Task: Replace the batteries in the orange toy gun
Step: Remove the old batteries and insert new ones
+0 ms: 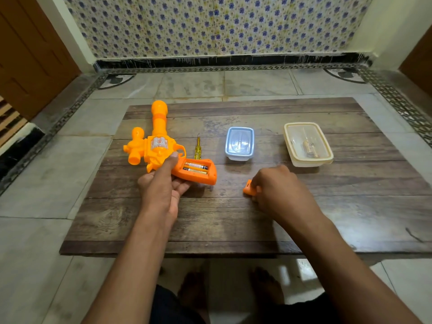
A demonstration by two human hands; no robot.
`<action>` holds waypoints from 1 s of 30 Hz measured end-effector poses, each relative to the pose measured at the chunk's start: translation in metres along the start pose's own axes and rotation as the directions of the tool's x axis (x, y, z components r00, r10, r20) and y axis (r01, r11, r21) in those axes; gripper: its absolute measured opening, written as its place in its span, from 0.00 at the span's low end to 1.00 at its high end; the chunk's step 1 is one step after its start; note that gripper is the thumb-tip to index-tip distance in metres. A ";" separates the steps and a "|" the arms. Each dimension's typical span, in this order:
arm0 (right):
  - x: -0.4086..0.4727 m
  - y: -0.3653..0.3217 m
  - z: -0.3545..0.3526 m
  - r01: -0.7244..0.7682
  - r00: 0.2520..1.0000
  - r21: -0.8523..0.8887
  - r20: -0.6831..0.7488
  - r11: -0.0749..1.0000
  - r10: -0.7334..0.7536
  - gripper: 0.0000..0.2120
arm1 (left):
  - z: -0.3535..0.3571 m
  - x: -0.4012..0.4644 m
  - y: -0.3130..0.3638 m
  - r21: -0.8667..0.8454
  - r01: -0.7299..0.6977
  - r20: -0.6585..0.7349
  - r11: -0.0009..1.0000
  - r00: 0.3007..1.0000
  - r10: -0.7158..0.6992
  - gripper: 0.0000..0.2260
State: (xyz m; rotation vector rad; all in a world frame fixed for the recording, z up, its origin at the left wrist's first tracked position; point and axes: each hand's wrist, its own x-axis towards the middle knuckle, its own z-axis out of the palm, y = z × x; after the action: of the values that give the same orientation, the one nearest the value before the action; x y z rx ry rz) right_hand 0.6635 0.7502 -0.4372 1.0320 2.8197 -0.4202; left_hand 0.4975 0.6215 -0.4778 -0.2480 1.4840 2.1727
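The orange toy gun (154, 146) lies on its side on the wooden table (233, 218), barrel pointing away from me. Its grip faces right with the battery compartment (196, 169) uncovered; two batteries (195, 167) lie inside. My left hand (161, 185) holds the gun at the base of the grip, thumb pressed near the trigger. My right hand (278, 188) rests on the table to the right, fingers closed on the small orange battery cover (249, 189), which touches the tabletop.
A yellow-handled screwdriver (197, 147) lies just right of the gun. Behind my right hand stand a closed blue-lidded box (239, 143) and a cream-lidded box (308, 143) with batteries showing through its lid. Tiled floor surrounds the low table; my feet show beneath its near edge.
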 end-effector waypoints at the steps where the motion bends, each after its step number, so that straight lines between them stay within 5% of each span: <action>1: 0.000 0.000 0.001 -0.005 1.000 0.017 -0.018 1.000 0.005 0.09 | 0.000 0.000 0.000 -0.003 0.000 0.000 1.000 1.000 0.000 0.05; 15: 0.008 -0.001 0.011 0.010 0.992 0.001 -0.129 1.000 -0.009 0.09 | -0.001 0.001 0.000 -0.011 0.013 0.006 1.000 1.000 -0.013 0.05; 23: 0.043 -0.035 0.023 0.265 0.940 0.132 -0.256 0.955 -0.225 0.10 | -0.007 0.005 0.005 -0.012 -0.016 -0.063 1.000 0.998 0.015 0.03; 30: 0.090 -0.065 0.049 0.388 0.916 0.240 -0.206 0.890 -0.344 0.24 | -0.012 0.006 0.010 0.012 -0.098 -0.094 0.995 0.991 0.099 0.03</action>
State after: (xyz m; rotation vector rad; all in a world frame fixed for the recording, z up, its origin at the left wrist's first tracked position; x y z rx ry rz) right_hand 0.5533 0.7439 -0.4876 0.5765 3.1732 -0.8259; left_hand 0.4860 0.6093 -0.4765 -0.2843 1.5871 2.2609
